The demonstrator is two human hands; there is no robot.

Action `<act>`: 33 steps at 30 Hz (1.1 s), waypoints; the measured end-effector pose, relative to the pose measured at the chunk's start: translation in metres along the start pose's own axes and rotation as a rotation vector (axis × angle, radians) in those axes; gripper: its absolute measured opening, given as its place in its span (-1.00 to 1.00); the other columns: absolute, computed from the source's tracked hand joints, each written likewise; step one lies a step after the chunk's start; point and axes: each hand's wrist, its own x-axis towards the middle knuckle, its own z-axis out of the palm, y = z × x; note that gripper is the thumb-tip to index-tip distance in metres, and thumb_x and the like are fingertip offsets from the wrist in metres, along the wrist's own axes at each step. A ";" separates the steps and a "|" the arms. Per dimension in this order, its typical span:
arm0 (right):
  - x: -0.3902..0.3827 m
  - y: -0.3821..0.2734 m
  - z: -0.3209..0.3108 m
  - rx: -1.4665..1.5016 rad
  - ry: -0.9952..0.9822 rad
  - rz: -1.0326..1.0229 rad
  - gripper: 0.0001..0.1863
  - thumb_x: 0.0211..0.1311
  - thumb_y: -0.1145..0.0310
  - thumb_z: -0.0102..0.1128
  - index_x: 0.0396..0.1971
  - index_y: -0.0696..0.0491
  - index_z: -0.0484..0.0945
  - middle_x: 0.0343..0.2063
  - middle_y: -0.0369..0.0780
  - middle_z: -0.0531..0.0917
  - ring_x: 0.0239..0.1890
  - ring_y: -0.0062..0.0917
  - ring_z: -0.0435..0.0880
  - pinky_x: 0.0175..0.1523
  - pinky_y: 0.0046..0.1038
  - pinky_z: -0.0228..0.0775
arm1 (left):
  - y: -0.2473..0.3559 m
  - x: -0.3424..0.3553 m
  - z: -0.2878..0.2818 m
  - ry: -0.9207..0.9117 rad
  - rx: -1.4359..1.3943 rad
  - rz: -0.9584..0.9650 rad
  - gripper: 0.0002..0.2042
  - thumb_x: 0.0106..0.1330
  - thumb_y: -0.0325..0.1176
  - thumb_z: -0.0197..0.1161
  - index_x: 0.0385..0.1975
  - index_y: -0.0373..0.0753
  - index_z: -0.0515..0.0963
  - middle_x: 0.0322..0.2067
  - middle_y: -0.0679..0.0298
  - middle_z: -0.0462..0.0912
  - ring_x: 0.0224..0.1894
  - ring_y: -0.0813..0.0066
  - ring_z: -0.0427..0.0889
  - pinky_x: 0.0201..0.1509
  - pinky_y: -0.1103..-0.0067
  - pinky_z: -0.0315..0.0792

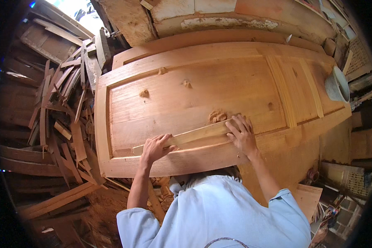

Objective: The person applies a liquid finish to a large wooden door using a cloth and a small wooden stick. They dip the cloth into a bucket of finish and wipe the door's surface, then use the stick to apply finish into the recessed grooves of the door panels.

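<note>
Over a pale wooden door laid flat in a cluttered workshop, you press a thin wood strip along the lower edge of its large recessed panel. Your left hand closes over the strip's left part, fingers curled on top, thumb hidden beneath. Your right hand lies flat with fingers spread on the strip's right end, covering where it stops. Small heaps of sawdust sit on the panel just above that hand. A grey bowl rests near the door's far right end, partly cut by the dark rim. Scrap offcuts pile up at left, blurring into shadow.
</note>
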 end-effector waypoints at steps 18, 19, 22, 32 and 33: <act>0.056 0.013 -0.001 -0.019 -0.182 0.115 -0.57 0.15 0.21 0.26 0.05 -0.11 0.54 -0.05 -0.30 0.53 0.10 -0.34 0.42 0.16 -0.22 0.32 | -0.051 0.036 0.025 0.146 -0.080 0.097 -0.55 0.18 -0.12 0.32 0.03 -0.16 0.51 -0.06 0.17 0.49 0.01 0.18 0.44 0.13 0.32 0.33; 0.058 0.015 -0.003 -0.014 -0.196 0.106 -0.58 0.15 0.19 0.25 0.05 -0.11 0.54 -0.05 -0.31 0.53 0.10 -0.35 0.42 0.16 -0.22 0.31 | -0.049 0.039 0.019 0.134 -0.068 0.098 -0.57 0.19 -0.14 0.32 0.02 -0.17 0.51 -0.06 0.17 0.49 0.01 0.18 0.44 0.12 0.33 0.32; 0.066 0.019 -0.010 0.003 -0.228 0.107 -0.59 0.17 0.17 0.23 0.04 -0.11 0.54 -0.02 -0.32 0.53 0.10 -0.34 0.43 0.16 -0.23 0.31 | -0.050 0.036 0.014 0.112 -0.114 0.092 -0.56 0.15 -0.18 0.37 0.01 -0.18 0.52 -0.05 0.14 0.49 0.03 0.13 0.45 0.14 0.29 0.34; 0.081 0.026 0.003 0.045 -0.292 0.148 -0.64 0.21 0.24 0.22 0.03 -0.09 0.57 -0.02 -0.25 0.53 0.10 -0.30 0.44 0.19 -0.23 0.27 | -0.049 0.039 0.023 0.084 -0.098 0.023 -0.58 0.22 -0.15 0.28 0.05 -0.18 0.52 -0.05 0.13 0.49 0.04 0.14 0.43 0.16 0.31 0.32; 0.077 0.024 0.002 0.050 -0.287 0.147 -0.63 0.21 0.23 0.23 0.03 -0.10 0.57 -0.01 -0.26 0.53 0.11 -0.30 0.43 0.18 -0.20 0.27 | -0.046 0.033 0.026 0.094 -0.104 0.029 -0.57 0.22 -0.15 0.29 0.05 -0.18 0.52 -0.05 0.13 0.49 0.04 0.14 0.43 0.15 0.31 0.33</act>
